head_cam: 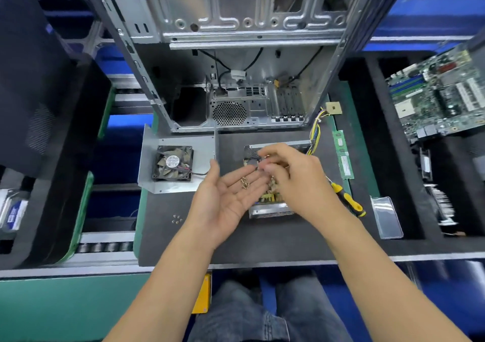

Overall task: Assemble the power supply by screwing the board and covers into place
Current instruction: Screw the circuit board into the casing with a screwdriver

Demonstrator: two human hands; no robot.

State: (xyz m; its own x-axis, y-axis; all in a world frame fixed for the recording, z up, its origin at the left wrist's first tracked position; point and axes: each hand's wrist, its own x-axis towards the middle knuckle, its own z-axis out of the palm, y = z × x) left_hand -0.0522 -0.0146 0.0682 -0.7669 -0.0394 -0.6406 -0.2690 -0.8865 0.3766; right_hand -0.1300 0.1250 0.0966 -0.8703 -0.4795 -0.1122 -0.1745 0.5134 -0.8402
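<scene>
My left hand [225, 197] lies palm up over the dark mat, fingers straight, with several small brass screws [244, 183] on its fingers. My right hand [291, 176] hovers over the left fingertips with its fingers curled and thumb and forefinger brought together; whether a screw is between them is blurred. Under both hands sits the power supply's metal base [270, 212] with its circuit board [269, 197], mostly hidden. The silver cover with a black fan [172, 162] lies to the left.
An open computer case [236, 79] stands behind the work area. A yellow-handled screwdriver [347, 200], a RAM stick [343, 155] and a clear bag [387, 217] lie to the right. A motherboard [441, 92] sits far right. Several screws [177, 219] rest on the mat.
</scene>
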